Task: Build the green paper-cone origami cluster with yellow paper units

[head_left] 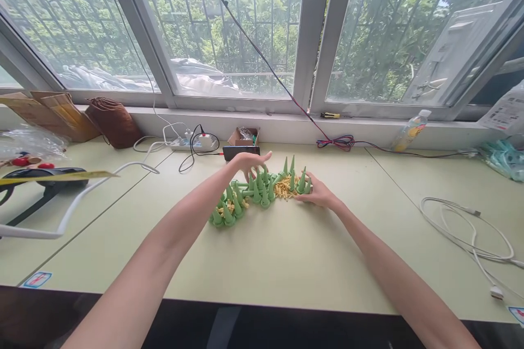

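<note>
My left fingers (254, 166) arch, spread apart, over the green plastic cone-studded toy (265, 192) on the pale green desk (282, 262); my right fingers (310, 188) curve around its right end, beside the small yellow pieces (284, 189).

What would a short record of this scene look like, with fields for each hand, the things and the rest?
Left hand: open, over the green spiked pieces; contact unclear
Right hand: at their right end, firmness of hold unclear
Pieces: upright green cones in joined clusters
Among them: small yellow bits
Behind: dark phone, small open box
Far left: brown drawstring bag
Far right: bottle, leaning
Near right: white cable, loosely coiled
Surface: pale green table
</note>
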`<control>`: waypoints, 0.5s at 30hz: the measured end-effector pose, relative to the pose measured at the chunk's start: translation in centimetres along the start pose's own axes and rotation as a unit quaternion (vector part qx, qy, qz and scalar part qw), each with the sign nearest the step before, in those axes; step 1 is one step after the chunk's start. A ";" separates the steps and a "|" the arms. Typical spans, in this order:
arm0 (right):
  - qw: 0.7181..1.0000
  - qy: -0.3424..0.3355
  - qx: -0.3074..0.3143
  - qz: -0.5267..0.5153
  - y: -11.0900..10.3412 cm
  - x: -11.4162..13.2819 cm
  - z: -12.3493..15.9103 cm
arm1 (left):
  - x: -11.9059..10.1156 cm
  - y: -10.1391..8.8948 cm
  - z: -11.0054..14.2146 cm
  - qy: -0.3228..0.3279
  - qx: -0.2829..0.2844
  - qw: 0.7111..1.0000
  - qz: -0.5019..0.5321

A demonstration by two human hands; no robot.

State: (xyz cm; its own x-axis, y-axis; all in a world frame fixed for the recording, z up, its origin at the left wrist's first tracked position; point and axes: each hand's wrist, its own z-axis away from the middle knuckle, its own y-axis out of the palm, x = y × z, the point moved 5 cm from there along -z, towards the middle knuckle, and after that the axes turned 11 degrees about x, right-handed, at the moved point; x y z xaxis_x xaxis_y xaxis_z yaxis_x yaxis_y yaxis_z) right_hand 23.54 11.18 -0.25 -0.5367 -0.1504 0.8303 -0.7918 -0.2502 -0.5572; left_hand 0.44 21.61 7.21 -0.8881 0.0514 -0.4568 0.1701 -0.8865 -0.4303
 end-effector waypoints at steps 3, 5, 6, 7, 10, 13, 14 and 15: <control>1.000 -0.005 -0.009 0.028 0.1 0.2 0.7 | -0.5 0.5 -0.1 0.012 0.004 1.000 -0.008; 0.999 -0.006 -0.018 0.041 0.2 0.3 1.2 | -0.7 0.8 -0.2 0.017 0.007 1.000 -0.015; 0.999 -0.009 -0.021 0.042 0.3 0.4 1.5 | -0.8 0.9 -0.3 0.019 0.010 1.000 -0.019; 0.999 -0.012 -0.020 0.040 0.3 0.5 1.8 | -0.9 1.1 -0.3 0.021 0.013 0.999 -0.023; 0.999 -0.007 -0.018 0.033 0.5 0.7 2.5 | -1.2 1.4 -0.3 0.025 0.027 0.999 -0.039; 1.000 -0.005 -0.015 0.023 0.6 0.9 3.0 | -1.5 1.4 -0.4 0.025 0.036 0.997 -0.057; 1.000 -0.009 -0.012 0.018 0.7 1.0 3.1 | -1.6 1.3 -0.4 0.023 0.036 0.997 -0.064; 1.000 -0.016 -0.011 0.015 0.8 1.1 3.2 | -1.7 1.1 -0.5 0.018 0.034 0.997 -0.070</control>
State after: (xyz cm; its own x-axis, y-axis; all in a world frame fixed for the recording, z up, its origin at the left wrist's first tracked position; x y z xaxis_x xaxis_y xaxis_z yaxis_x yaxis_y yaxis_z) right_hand 23.23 7.78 0.31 -0.5506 -0.1870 0.8136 -0.7823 -0.2245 -0.5810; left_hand 2.33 20.78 7.12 -0.8852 0.1925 -0.4236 0.0147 -0.8983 -0.4390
